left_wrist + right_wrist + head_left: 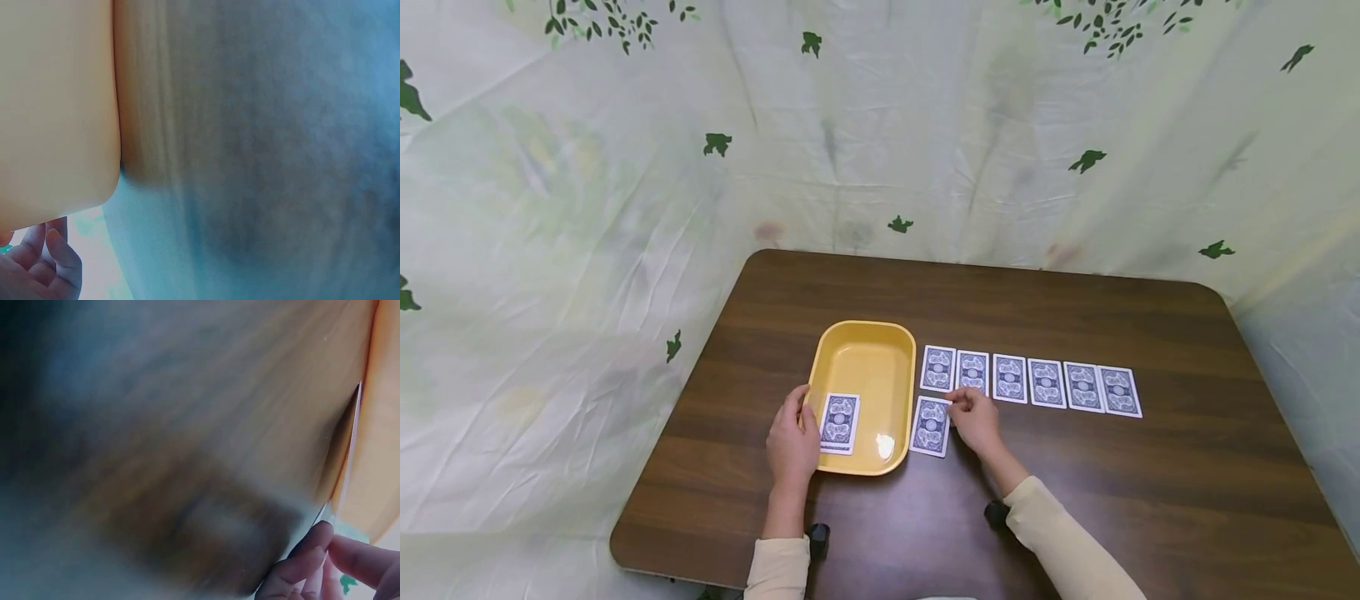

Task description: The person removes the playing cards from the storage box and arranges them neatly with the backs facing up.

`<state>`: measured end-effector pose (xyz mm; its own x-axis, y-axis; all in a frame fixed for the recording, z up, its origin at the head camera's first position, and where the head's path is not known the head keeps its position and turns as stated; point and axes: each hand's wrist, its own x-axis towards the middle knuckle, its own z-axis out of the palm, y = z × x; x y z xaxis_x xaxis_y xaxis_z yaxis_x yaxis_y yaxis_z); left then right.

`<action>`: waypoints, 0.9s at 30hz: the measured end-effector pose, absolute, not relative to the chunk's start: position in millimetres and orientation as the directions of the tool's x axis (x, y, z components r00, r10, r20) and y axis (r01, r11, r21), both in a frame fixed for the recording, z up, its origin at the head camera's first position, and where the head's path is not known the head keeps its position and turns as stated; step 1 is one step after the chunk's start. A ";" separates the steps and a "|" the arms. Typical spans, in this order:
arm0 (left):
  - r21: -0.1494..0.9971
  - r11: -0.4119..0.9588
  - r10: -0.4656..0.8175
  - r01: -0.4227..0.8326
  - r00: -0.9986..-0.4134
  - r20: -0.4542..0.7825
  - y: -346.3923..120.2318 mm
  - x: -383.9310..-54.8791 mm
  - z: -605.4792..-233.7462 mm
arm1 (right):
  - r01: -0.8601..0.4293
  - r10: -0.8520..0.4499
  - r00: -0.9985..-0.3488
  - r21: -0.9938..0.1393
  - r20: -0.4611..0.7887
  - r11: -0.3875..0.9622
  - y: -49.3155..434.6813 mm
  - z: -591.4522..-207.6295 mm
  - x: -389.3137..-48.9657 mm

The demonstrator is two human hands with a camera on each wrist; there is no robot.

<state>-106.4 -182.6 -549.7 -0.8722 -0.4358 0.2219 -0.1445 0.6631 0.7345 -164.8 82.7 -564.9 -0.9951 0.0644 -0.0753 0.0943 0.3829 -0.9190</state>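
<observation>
While my left hand (793, 437) grips the yellow tray (880, 358), my right hand (976, 423) pinches a card (930, 427)

Held card: just right of tray, edge between thumb and finger. Light pinch, no bending; brace tray. Tray contents: patterned-back card stack (839, 423), near-left corner; can't count it. Card row (1047, 383): right of tray, farther back.

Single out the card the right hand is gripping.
It's the card just right of the yellow tray, below the row of six in the head view; it alone has the right hand pinching its edge.

head: high, forward-down over table (1075, 458) | 2 wrists: low, close | all 3 share tray (874, 367)
</observation>
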 end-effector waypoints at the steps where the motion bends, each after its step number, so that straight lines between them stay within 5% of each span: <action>1: 0.735 0.663 -0.435 -0.143 -0.872 0.222 -182.7 -106.7 -549.6 | 0.094 0.060 -0.995 -0.914 -0.077 0.394 82.8 -564.5 -165.0; 10: 0.747 0.643 -0.436 -0.167 -0.882 0.177 -182.9 -107.0 -548.1 | 0.081 0.040 -0.997 -0.843 -0.070 0.531 84.2 -563.3 -166.8; 27: 0.745 0.643 -0.434 -0.179 -0.886 0.161 -183.7 -106.3 -548.7 | 0.079 0.052 -0.997 -0.830 -0.061 0.553 83.6 -564.8 -168.2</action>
